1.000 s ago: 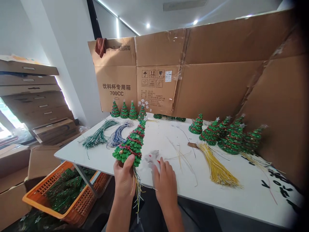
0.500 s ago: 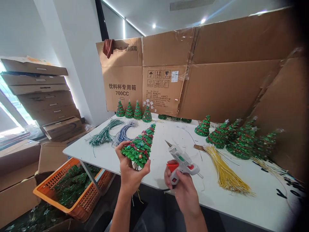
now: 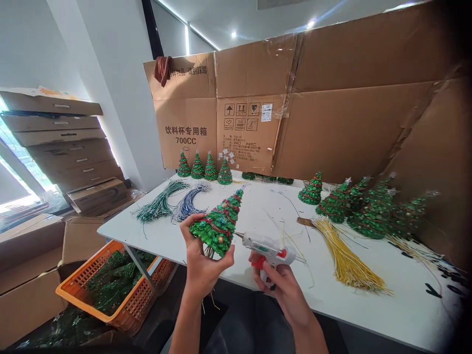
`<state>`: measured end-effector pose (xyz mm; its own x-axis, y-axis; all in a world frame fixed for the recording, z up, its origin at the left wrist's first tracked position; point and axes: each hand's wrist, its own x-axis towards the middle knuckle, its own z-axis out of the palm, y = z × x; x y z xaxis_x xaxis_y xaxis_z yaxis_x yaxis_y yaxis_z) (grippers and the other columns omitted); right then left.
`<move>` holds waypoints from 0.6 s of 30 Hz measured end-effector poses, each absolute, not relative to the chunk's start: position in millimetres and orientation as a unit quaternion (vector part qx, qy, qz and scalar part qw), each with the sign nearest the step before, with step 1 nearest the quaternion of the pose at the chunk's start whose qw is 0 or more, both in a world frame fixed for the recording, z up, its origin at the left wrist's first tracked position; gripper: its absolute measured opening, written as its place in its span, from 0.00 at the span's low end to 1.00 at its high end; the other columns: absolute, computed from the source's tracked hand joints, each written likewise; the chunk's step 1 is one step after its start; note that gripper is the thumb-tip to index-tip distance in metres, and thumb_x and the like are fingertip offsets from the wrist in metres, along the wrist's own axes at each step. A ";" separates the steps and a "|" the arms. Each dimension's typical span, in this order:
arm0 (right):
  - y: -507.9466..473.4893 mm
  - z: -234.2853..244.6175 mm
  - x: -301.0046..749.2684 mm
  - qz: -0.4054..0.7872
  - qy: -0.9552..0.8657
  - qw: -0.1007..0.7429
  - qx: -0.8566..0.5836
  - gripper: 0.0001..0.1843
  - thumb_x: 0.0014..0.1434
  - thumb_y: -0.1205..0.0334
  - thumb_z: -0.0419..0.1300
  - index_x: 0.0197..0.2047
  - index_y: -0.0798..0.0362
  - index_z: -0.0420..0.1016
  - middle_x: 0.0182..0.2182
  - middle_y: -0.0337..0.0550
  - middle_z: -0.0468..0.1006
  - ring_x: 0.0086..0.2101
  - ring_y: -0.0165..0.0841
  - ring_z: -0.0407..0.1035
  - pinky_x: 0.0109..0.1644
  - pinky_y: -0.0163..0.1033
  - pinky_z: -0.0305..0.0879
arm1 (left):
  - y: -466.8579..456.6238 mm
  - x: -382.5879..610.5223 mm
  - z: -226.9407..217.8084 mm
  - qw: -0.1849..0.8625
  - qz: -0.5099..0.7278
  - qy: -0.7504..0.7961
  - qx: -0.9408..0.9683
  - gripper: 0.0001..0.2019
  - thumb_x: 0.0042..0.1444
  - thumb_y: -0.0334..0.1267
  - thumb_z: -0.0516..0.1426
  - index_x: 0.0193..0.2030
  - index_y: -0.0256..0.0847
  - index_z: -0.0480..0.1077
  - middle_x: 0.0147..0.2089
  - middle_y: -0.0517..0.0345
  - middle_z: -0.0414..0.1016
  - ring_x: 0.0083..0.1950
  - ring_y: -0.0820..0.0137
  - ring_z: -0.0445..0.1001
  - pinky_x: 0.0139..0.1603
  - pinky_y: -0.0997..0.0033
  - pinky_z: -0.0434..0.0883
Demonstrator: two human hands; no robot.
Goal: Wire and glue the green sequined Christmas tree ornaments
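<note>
Left hand [image 3: 203, 269] half-open, cupping the tilted tree [image 3: 223, 221] above the bench [image 3: 258, 201] by its base [image 3: 208, 238], right hand [image 3: 283, 287] wrapped round the glue gun [image 3: 267, 248]; tree's likely light, springy, ornaments [image 3: 221, 240] fragile: grip low.

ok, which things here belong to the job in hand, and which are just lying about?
Job:
- decorated tree, in left hand
- glue gun, in right hand
- yellow wire bundle, probably

Apparently lying about:
- brown cloth over cardboard
- stacked boxes
</note>
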<state>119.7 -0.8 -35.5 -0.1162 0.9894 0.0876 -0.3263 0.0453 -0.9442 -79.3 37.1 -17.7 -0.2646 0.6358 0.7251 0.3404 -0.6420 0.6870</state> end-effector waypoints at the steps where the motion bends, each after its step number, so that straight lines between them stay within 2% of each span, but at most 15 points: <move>1: -0.6 -35.6 119.8 0.589 -0.463 0.556 -0.360 0.20 0.67 0.42 0.67 0.46 0.52 0.83 0.29 0.40 0.72 0.27 0.31 0.58 0.30 0.39 0.49 | 36.8 -79.8 -17.4 0.096 0.678 0.412 0.601 0.17 0.51 0.33 0.72 0.47 0.44 0.75 0.66 0.50 0.57 0.63 0.57 0.73 0.66 0.59 0.77; 6: -0.3 -34.6 119.9 0.590 -0.476 0.547 -0.356 0.22 0.68 0.40 0.65 0.46 0.51 0.81 0.30 0.40 0.71 0.26 0.31 0.57 0.30 0.40 0.49 | 33.7 -80.9 -14.0 0.040 0.667 0.417 0.616 0.14 0.51 0.34 0.72 0.42 0.43 0.76 0.67 0.50 0.58 0.66 0.55 0.70 0.70 0.57 0.73; 11: -0.8 -33.3 119.2 0.591 -0.480 0.543 -0.355 0.23 0.68 0.38 0.65 0.47 0.51 0.79 0.28 0.38 0.70 0.27 0.31 0.56 0.30 0.40 0.49 | 32.5 -80.3 -12.9 0.040 0.666 0.426 0.611 0.14 0.51 0.34 0.72 0.43 0.43 0.75 0.67 0.49 0.58 0.64 0.55 0.72 0.70 0.55 0.74; 18: -0.4 -33.1 119.0 0.587 -0.480 0.544 -0.360 0.21 0.68 0.39 0.65 0.48 0.50 0.79 0.32 0.40 0.72 0.27 0.30 0.57 0.30 0.40 0.49 | 33.2 -79.5 -14.0 0.039 0.662 0.427 0.614 0.13 0.52 0.33 0.72 0.42 0.42 0.76 0.67 0.49 0.58 0.64 0.54 0.72 0.71 0.52 0.73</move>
